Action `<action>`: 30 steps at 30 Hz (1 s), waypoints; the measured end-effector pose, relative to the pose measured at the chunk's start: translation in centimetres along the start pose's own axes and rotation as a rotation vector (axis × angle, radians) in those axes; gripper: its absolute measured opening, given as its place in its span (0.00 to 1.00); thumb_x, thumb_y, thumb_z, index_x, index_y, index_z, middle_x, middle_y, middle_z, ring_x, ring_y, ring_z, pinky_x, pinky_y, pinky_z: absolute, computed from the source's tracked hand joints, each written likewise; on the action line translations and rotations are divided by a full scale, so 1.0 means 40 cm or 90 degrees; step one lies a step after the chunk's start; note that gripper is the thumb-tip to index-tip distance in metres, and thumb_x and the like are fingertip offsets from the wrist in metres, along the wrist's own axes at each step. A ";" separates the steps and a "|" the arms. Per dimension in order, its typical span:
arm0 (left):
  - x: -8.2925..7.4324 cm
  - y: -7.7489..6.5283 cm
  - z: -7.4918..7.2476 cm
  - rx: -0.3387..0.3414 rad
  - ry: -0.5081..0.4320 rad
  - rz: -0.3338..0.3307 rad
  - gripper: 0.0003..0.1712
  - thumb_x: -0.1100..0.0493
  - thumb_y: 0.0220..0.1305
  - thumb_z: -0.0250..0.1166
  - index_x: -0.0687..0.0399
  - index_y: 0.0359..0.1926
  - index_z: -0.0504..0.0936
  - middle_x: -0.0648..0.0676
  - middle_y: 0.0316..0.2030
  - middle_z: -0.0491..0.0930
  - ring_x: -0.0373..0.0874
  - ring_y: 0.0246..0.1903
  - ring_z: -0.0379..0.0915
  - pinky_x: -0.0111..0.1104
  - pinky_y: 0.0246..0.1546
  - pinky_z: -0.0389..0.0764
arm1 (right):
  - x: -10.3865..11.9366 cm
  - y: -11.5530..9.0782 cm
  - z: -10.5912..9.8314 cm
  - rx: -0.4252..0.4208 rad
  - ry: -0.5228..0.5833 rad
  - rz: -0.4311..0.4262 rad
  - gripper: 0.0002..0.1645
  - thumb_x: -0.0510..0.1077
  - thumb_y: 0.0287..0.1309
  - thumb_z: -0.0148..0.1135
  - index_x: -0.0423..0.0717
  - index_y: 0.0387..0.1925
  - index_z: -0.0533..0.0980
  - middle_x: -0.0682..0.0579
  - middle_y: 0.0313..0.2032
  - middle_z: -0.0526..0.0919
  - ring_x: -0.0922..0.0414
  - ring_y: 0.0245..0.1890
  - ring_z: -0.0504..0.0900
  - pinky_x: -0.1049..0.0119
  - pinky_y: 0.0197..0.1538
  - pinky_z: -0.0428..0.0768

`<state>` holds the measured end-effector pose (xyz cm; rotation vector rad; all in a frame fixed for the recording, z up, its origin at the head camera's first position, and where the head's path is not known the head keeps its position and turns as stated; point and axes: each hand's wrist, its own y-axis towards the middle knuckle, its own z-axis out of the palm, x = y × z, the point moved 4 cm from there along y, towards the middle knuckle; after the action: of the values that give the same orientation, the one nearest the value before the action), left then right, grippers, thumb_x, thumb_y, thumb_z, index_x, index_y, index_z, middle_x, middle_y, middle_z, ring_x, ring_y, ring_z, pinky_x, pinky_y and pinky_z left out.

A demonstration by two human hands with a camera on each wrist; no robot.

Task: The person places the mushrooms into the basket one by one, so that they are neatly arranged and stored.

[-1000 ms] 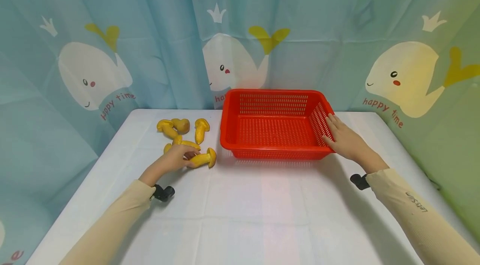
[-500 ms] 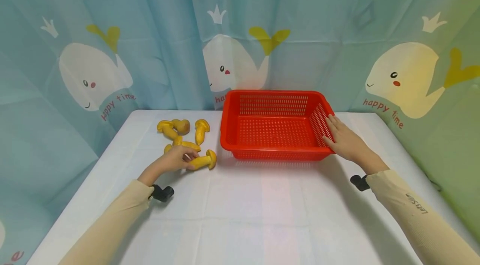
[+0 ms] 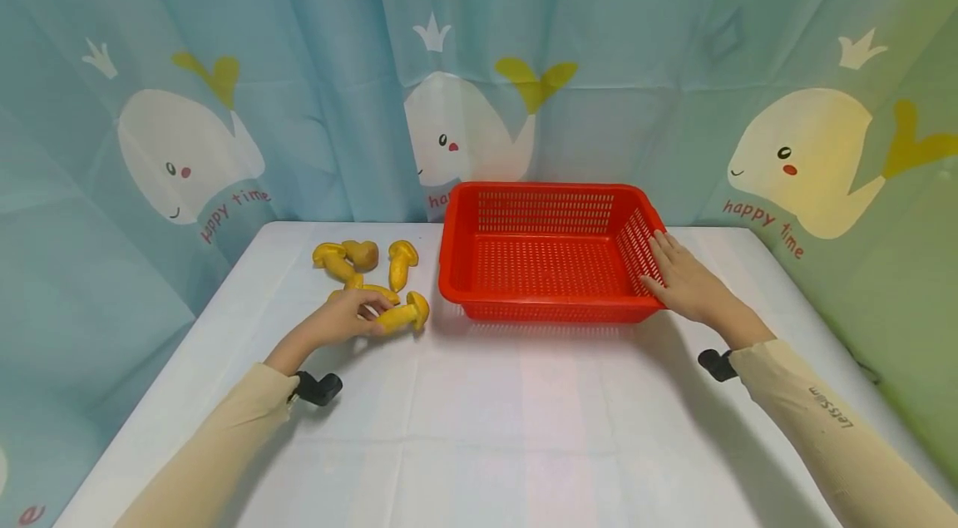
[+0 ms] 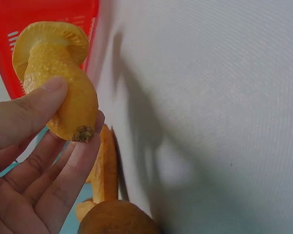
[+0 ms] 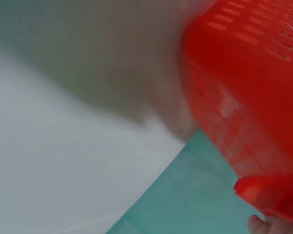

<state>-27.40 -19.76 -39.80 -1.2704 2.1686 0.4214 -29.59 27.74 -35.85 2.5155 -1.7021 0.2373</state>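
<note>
In the head view, my left hand (image 3: 340,318) is at the left of the table, holding a yellow mushroom (image 3: 402,315) by its stem. The left wrist view shows the thumb pressed on the mushroom (image 4: 63,90) and fingers behind it, cap pointing away from the palm. Its stem end has a brown, rough tip. My right hand (image 3: 692,287) rests with fairly straight fingers on the right rim of a red plastic basket (image 3: 554,298). In the right wrist view, only a fingertip (image 5: 258,225) or so shows under the basket's rim (image 5: 268,190).
Several more mushrooms lie behind my left hand: one (image 3: 402,265) upright in the view, one (image 3: 334,260) beside a brownish one (image 3: 362,255), and another (image 3: 377,292) partly covered by the hand. A white cloth covers the table (image 3: 509,428); a blue curtain (image 3: 337,96) hangs behind.
The held mushroom has tilted and risen slightly, its cap end now a little higher in the view. My right hand and the basket stay where they were.
</note>
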 end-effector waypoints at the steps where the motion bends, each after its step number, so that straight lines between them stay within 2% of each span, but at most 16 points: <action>1: 0.000 0.000 -0.002 -0.005 0.005 0.001 0.17 0.65 0.54 0.68 0.67 0.45 0.79 0.63 0.43 0.81 0.54 0.43 0.78 0.40 0.45 0.82 | -0.001 0.002 -0.001 0.008 0.003 0.000 0.44 0.51 0.67 0.46 0.23 0.68 0.42 0.26 0.70 0.40 0.32 0.70 0.40 0.38 0.71 0.45; 5: -0.001 0.000 -0.004 -0.017 0.011 0.009 0.15 0.65 0.54 0.68 0.66 0.44 0.80 0.61 0.42 0.81 0.52 0.43 0.78 0.39 0.45 0.82 | -0.009 0.009 -0.009 0.021 0.005 0.003 0.45 0.50 0.66 0.48 0.23 0.68 0.41 0.26 0.70 0.39 0.31 0.70 0.39 0.37 0.70 0.43; 11: -0.007 -0.006 -0.014 -0.036 0.016 0.006 0.16 0.63 0.54 0.69 0.64 0.44 0.80 0.59 0.39 0.82 0.51 0.41 0.77 0.42 0.45 0.81 | -0.029 0.028 -0.018 0.007 -0.011 0.004 0.39 0.44 0.67 0.43 0.24 0.68 0.43 0.26 0.69 0.43 0.32 0.70 0.42 0.37 0.70 0.45; 18: -0.027 -0.008 -0.030 -0.055 0.003 0.008 0.16 0.64 0.54 0.68 0.64 0.44 0.80 0.61 0.41 0.81 0.52 0.42 0.77 0.42 0.46 0.81 | -0.046 0.035 -0.013 0.009 -0.010 -0.005 0.38 0.44 0.67 0.43 0.24 0.68 0.44 0.26 0.69 0.43 0.32 0.70 0.43 0.38 0.70 0.45; 22: -0.049 -0.001 -0.055 -0.062 0.004 -0.005 0.16 0.64 0.56 0.67 0.66 0.45 0.79 0.63 0.44 0.80 0.54 0.42 0.77 0.43 0.46 0.81 | -0.048 0.035 -0.010 0.002 -0.013 -0.002 0.38 0.44 0.67 0.42 0.24 0.68 0.44 0.26 0.69 0.44 0.32 0.70 0.44 0.38 0.70 0.46; 25: -0.065 0.005 -0.081 -0.069 0.005 -0.040 0.17 0.63 0.57 0.66 0.65 0.47 0.79 0.64 0.46 0.79 0.55 0.44 0.77 0.42 0.41 0.83 | -0.049 0.037 -0.009 0.005 -0.012 0.009 0.37 0.43 0.67 0.40 0.25 0.69 0.43 0.27 0.70 0.44 0.33 0.71 0.43 0.39 0.71 0.45; 30: -0.092 0.018 -0.125 -0.082 0.025 -0.060 0.17 0.63 0.59 0.65 0.64 0.49 0.78 0.64 0.46 0.79 0.58 0.46 0.76 0.46 0.46 0.81 | -0.049 0.041 -0.007 0.015 -0.010 0.023 0.37 0.42 0.66 0.38 0.26 0.69 0.41 0.28 0.70 0.42 0.34 0.71 0.42 0.40 0.71 0.44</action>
<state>-28.27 -19.58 -33.62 -1.4555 2.1334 0.5090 -31.84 28.97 -35.93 2.5112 -1.7630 0.2414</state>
